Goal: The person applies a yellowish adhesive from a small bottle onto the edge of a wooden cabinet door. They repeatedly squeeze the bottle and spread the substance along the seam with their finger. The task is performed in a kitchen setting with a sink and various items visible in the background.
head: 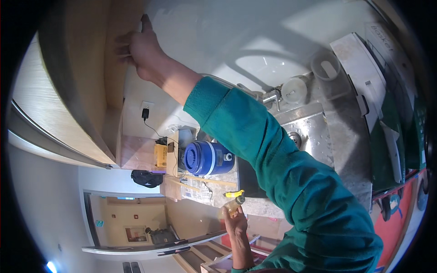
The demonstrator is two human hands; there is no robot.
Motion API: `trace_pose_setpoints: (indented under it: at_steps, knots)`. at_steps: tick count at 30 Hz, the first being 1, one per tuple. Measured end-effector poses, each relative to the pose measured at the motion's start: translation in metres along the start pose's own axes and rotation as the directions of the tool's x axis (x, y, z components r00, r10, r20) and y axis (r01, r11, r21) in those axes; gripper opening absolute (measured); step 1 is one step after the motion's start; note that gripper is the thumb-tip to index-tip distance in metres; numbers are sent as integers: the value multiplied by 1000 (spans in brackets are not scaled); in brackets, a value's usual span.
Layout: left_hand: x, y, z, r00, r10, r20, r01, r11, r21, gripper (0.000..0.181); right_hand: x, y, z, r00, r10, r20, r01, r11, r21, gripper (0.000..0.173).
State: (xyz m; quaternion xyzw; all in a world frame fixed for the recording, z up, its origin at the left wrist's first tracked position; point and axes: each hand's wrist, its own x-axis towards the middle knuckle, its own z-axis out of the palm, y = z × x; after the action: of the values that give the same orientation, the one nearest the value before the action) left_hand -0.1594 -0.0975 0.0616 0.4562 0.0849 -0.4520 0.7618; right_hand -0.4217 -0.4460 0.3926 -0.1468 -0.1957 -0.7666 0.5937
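Observation:
My left hand grips a small transparent bottle that has a dark cap and yellowish contents. It is held beside the stone worktop, close to a yellow utility knife. My right arm, in a teal sleeve, stretches across the view. At its end my right hand is raised before an open wooden wall cabinet, fingers apart and blurred, with nothing plainly held. Whether the fingertips touch the cabinet cannot be told. The sleeve hides part of the sink and worktop.
A blue water cooler jug stands on the worktop near wooden strips and newspaper. Around the tap are plastic containers and boxes. A charger is plugged into the wall. A black backpack lies farther off.

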Motion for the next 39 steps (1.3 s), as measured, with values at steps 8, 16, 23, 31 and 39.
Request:
trace_pose_setpoints:
  at_steps: [8,16,23,31,39]
  knots:
    - [7,6,-14,991,-129,40,131,990,-57,33,44,2,17,789,-577,211,419,255,-872,81]
    - [7,4,-15,980,-187,61,191,980,-58,33,-1,10,-14,970,-208,122,236,708,-666,84]
    - [-4,-9,-7,986,-165,31,166,985,-35,32,14,18,-5,922,-356,151,365,672,-644,87]
    - [9,-5,-22,978,-198,67,203,977,-61,32,-21,21,-4,999,40,-27,-47,728,-684,95]
    - [3,-13,-18,993,-121,7,121,992,17,29,-6,35,-14,997,49,-66,-80,764,-640,95]
